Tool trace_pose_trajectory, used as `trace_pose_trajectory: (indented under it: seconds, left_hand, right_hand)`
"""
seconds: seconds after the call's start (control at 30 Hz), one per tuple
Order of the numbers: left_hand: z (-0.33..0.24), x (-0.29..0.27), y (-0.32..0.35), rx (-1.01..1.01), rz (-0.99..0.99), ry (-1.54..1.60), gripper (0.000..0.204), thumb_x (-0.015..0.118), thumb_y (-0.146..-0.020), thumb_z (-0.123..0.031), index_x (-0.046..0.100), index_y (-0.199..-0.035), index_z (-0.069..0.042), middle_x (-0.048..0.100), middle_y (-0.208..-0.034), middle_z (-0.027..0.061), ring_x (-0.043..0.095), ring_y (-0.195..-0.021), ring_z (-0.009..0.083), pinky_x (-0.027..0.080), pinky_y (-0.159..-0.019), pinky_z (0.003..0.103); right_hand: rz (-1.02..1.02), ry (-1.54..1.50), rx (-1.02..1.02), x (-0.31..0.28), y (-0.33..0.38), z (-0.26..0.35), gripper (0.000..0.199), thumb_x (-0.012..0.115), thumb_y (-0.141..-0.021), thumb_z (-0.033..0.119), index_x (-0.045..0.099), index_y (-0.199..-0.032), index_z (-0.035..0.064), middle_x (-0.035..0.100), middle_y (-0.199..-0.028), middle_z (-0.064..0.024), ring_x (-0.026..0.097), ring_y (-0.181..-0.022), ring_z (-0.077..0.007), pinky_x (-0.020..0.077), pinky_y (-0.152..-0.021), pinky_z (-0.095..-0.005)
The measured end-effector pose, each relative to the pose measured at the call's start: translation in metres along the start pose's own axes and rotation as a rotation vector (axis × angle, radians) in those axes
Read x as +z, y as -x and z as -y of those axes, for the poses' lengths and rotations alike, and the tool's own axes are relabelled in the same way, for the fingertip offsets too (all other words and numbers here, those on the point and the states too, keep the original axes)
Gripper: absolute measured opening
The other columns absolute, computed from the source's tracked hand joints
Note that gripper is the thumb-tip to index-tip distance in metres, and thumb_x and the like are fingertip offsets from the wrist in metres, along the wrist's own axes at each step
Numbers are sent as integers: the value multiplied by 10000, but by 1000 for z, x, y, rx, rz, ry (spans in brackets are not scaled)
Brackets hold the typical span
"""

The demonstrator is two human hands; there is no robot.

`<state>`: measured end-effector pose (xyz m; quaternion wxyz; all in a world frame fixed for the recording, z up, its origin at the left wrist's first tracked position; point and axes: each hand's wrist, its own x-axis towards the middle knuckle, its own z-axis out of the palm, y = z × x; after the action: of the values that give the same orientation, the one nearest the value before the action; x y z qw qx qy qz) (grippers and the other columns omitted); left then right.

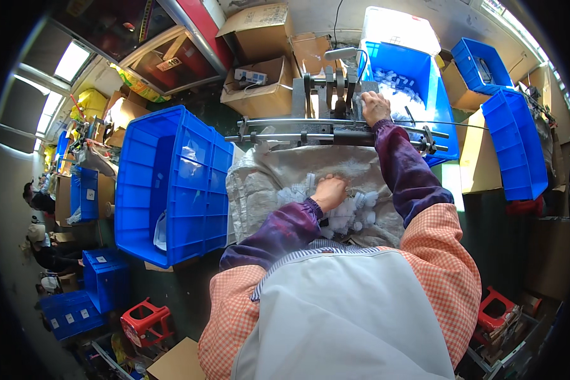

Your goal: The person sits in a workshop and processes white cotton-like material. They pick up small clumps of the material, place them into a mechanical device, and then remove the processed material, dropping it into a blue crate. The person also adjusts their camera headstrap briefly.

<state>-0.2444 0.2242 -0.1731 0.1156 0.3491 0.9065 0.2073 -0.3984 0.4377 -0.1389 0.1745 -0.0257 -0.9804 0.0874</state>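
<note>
My left hand (330,192) is closed, its fingers curled down among a heap of small white plastic pieces (342,217). Whatever those fingers hold is hidden beneath them. The heap lies on a greyish-white woven sheet (253,183) spread in front of me. Farther off and to the right, my right hand (376,107) rests at the right side of a dark metal machine (329,95), fingers bent and closed. I cannot make out what is in that hand. Metal rods (278,136) run across the front of the machine.
A blue bin (446,95) holding many white pieces stands right of the machine. A large blue crate (199,190) is on its side at the left. Cardboard boxes (256,85) stand behind. Red stools (147,322) sit lower left and right. People (41,247) are at far left.
</note>
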Motion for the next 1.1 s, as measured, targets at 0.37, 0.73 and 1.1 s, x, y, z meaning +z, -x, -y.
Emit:
trace_pose_trajectory:
  seconds: [0.37, 0.73, 1.1]
  left_hand:
    - [11, 6, 5, -22, -36, -13, 101, 531, -713, -137, 602, -735, -68, 624, -791, 122, 584, -788, 321, 450, -715, 408]
    - [6, -3, 7, -112, 117, -33, 249, 627, -662, -223, 604, -875, -97, 612, -921, 70, 510, -954, 286, 372, -800, 418]
    - [-3, -14, 7, -12, -132, 16, 287, 582, -694, -187, 616, -974, -129, 613, -936, 55, 467, -983, 260, 342, -832, 406]
  right_hand:
    - [72, -115, 16, 20, -10, -5, 183, 540, -821, 263, 594, -957, 152, 598, -1014, -10, 494, -1016, -248, 375, -855, -393]
    - [191, 7, 193, 13, -15, -5, 280, 549, -813, 363, 610, -1034, 202, 612, -1048, -3, 501, -1062, -227, 311, -925, -432]
    - [104, 81, 165, 7, 9, 9, 289, 532, -787, 322, 623, -976, 123, 537, -1043, -76, 428, -1051, -275, 318, -878, -443]
